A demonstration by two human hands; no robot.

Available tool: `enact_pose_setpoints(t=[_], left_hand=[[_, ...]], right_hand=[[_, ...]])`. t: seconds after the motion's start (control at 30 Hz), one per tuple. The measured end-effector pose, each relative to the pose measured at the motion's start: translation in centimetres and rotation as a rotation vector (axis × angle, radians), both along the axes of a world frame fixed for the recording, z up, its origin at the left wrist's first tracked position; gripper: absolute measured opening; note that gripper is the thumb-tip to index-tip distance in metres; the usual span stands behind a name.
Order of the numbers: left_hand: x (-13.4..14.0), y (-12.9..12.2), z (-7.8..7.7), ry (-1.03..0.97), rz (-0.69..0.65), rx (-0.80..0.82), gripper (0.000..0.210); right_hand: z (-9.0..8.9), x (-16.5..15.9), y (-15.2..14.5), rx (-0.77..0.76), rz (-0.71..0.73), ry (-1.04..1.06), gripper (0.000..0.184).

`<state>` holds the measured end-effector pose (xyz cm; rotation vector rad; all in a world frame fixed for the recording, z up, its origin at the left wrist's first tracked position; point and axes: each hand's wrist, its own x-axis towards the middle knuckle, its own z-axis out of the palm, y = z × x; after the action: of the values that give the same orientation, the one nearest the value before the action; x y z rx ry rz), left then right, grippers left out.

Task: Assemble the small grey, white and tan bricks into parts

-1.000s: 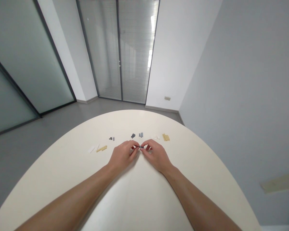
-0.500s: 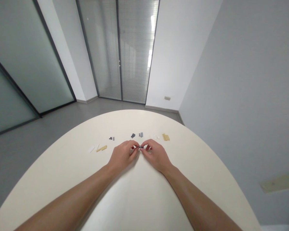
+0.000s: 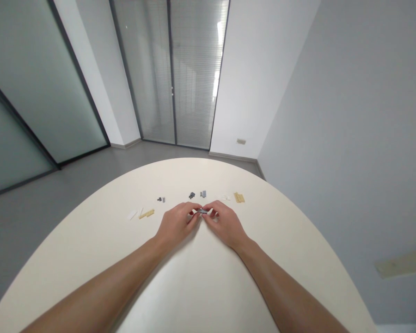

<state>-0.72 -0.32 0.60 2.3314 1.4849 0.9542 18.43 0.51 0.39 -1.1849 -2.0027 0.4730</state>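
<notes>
Between my two hands is a small grey toy building-brick piece (image 3: 202,211), flat and partly hidden by fingers. My left hand (image 3: 177,224) pinches its left end with thumb and fingertips. Its right end is pinched the same way by my right hand (image 3: 225,224). Just beyond the hands lie black pieces (image 3: 192,195) and light grey pieces (image 3: 203,194). Tan pieces (image 3: 239,198) and white pieces (image 3: 226,197) sit beyond my right hand.
Left of my left hand are tan strips (image 3: 146,214) and white strips (image 3: 133,214). A small black piece (image 3: 159,199) and a grey piece (image 3: 163,200) lie farther back. The round white table (image 3: 201,286) curves away before a glass partition (image 3: 194,92).
The grey piece has turned slightly between my fingertips, so more of its lighter surface shows. Both hands keep their places and grips.
</notes>
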Motion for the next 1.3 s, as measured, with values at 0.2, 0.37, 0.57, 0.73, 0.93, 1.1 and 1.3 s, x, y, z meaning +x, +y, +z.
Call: enact_pose_setpoints(t=[0.2, 0.37, 0.57, 0.73, 0.93, 1.1, 1.3], left_hand=[[0.14, -0.05, 0.09, 0.005, 0.000, 0.007, 0.021], [0.21, -0.16, 0.21, 0.001, 0.008, -0.005, 0.021], [0.17, -0.04, 0.13, 0.025, 0.007, -0.018, 0.019], [0.16, 0.05, 0.07, 0.046, 0.030, -0.022, 0.018], [0.07, 0.04, -0.02, 0.049, 0.021, -0.005, 0.018], [0.04, 0.12, -0.10, 0.047, 0.013, -0.003, 0.019], [0.03, 0.12, -0.06, 0.031, 0.027, -0.019, 0.021]], right_hand=[[-0.26, 0.06, 0.13, -0.001, -0.002, -0.003, 0.012], [-0.27, 0.08, 0.15, -0.014, -0.005, -0.002, 0.011], [-0.16, 0.11, 0.09, -0.011, -0.007, 0.001, 0.011], [-0.09, 0.07, 0.02, -0.015, -0.006, -0.007, 0.010], [-0.02, 0.05, -0.03, -0.020, -0.007, -0.010, 0.010], [0.00, 0.06, -0.02, -0.017, -0.001, -0.017, 0.012], [0.03, 0.10, -0.02, -0.030, -0.003, -0.012, 0.013]])
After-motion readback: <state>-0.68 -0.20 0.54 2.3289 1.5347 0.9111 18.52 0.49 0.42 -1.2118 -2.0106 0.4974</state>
